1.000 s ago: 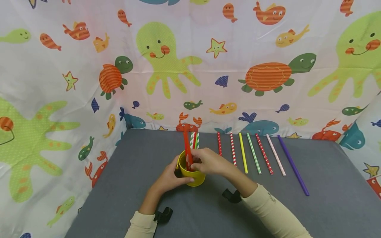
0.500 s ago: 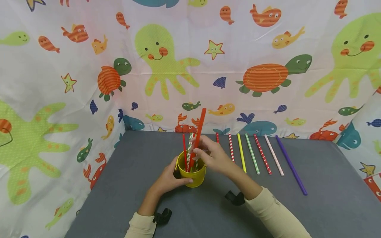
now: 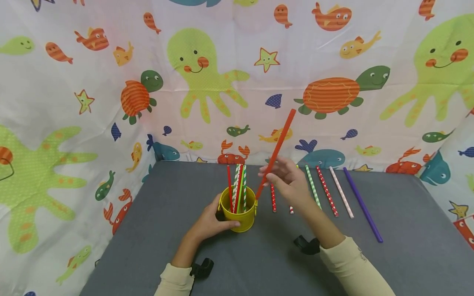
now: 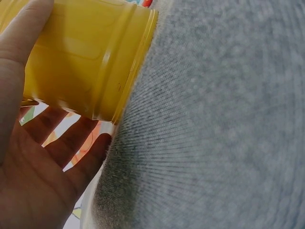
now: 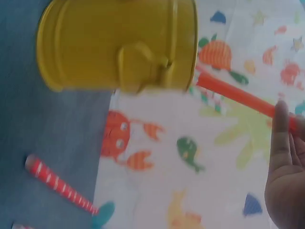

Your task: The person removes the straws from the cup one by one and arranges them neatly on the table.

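My left hand point(image 3: 212, 222) holds a small yellow metal bucket point(image 3: 242, 223) on the table, thumb across its front and fingers round its side, as the left wrist view also shows. Several drinking straws stand in the bucket, among them a thin red straw point(image 3: 229, 185) and a green-and-white striped straw point(image 3: 245, 185). Between thumb and fingers my right hand point(image 3: 292, 181) pinches an orange-red straw point(image 3: 280, 142), tilted with its top to the right. Its lower end hangs by the bucket's right rim; in the right wrist view the straw point(image 5: 243, 97) slants up from behind the rim.
Right of the bucket several straws lie in a row: a red dotted straw point(image 3: 273, 198), a green striped straw point(image 3: 313, 187), a pale pink straw point(image 3: 341, 192), a long purple straw point(image 3: 363, 205). My right hand covers part of this row. A sea-animal printed curtain point(image 3: 237, 102) hangs behind the grey table point(image 3: 177, 185).
My right hand has drawn the orange-red straw up out of the bucket and moved it rightward. The left hand has stayed on the bucket.
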`<state>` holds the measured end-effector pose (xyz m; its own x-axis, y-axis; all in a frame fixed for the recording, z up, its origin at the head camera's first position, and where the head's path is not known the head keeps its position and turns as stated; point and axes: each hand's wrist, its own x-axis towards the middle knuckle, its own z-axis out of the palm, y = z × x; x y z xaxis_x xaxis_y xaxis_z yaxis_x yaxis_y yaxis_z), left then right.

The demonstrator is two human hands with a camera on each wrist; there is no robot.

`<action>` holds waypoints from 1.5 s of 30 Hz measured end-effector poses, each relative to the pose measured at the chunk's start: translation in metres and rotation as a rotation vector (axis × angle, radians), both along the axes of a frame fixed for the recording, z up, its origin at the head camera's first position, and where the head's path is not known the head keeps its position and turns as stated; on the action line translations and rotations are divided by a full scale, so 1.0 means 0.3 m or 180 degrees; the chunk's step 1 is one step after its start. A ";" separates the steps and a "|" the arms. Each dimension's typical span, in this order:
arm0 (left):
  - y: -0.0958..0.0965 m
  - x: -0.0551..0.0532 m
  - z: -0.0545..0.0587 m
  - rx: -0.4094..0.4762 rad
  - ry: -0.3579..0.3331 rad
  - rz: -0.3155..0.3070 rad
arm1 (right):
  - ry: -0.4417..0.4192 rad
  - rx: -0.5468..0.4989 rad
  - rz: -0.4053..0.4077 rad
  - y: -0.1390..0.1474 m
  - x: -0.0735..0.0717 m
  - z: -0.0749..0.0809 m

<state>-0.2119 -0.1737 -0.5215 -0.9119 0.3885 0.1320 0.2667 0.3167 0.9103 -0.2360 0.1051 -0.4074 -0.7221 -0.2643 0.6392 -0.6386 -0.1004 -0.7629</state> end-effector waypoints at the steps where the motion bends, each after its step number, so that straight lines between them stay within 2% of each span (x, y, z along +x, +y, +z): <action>1: 0.000 0.001 0.001 -0.0007 -0.0003 -0.0003 | -0.0003 -0.0031 -0.0085 0.017 -0.004 -0.004; 10: -0.004 -0.004 0.000 -0.0035 0.0005 -0.0039 | -0.0097 0.0072 -0.0805 0.151 -0.005 -0.047; 13: -0.003 -0.005 -0.004 -0.0025 0.0025 -0.0051 | -0.0097 0.0057 -0.0950 0.184 0.003 -0.070; 15: -0.003 -0.004 -0.004 -0.0029 0.0024 -0.0047 | -0.0119 0.0044 -0.1039 0.203 0.013 -0.081; 19: -0.003 -0.005 -0.004 -0.0050 0.0012 -0.0022 | -0.0200 0.0139 -0.1299 0.236 0.048 -0.071; 23: -0.002 -0.004 -0.005 -0.0065 -0.0014 -0.0004 | -0.0300 0.0370 -0.1616 0.290 0.077 -0.069; 30: -0.001 -0.002 -0.002 -0.0042 -0.0025 -0.0007 | -0.0652 0.0788 -0.2205 0.447 0.082 -0.171; 34: 0.002 -0.003 0.000 -0.0059 -0.0017 -0.0020 | -0.0668 0.1023 -0.2556 0.534 0.100 -0.194; 40: 0.003 -0.001 0.000 -0.0066 -0.0016 -0.0017 | -0.0764 0.1357 -0.2860 0.652 0.136 -0.201; 45: 0.002 0.005 0.005 -0.0026 0.0010 -0.0022 | -0.1187 0.1669 -0.3077 0.735 0.152 -0.208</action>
<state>-0.2105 -0.1730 -0.5200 -0.9088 0.3960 0.1316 0.2717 0.3223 0.9068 -0.1904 0.3257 -0.4700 -0.8878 0.3309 0.3198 -0.0033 0.6904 -0.7234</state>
